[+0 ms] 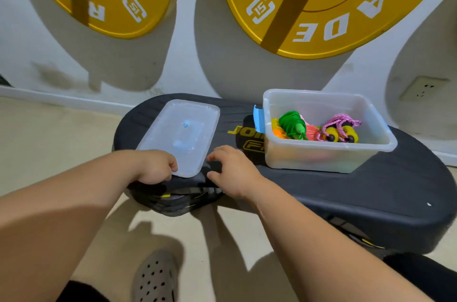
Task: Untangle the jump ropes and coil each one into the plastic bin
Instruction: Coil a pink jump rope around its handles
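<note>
A clear plastic bin (321,158) stands on a black padded bench (371,190). Inside it lie a coiled green jump rope (290,123), a pink rope wound round yellow handles (341,132) and orange and red coils (309,132). The bin's clear lid (180,133) lies flat on the bench to the left. My left hand (155,165) grips the lid's near left corner, fingers curled over its edge. My right hand (232,170) hovers beside the lid's near right corner, fingers loosely bent and holding nothing.
Two yellow weight plates (333,5) hang on the white wall behind the bench. A wall socket (420,91) is at the right. A blue clip (258,117) shows at the bin's left side. My grey perforated shoe (155,279) stands on the beige floor below.
</note>
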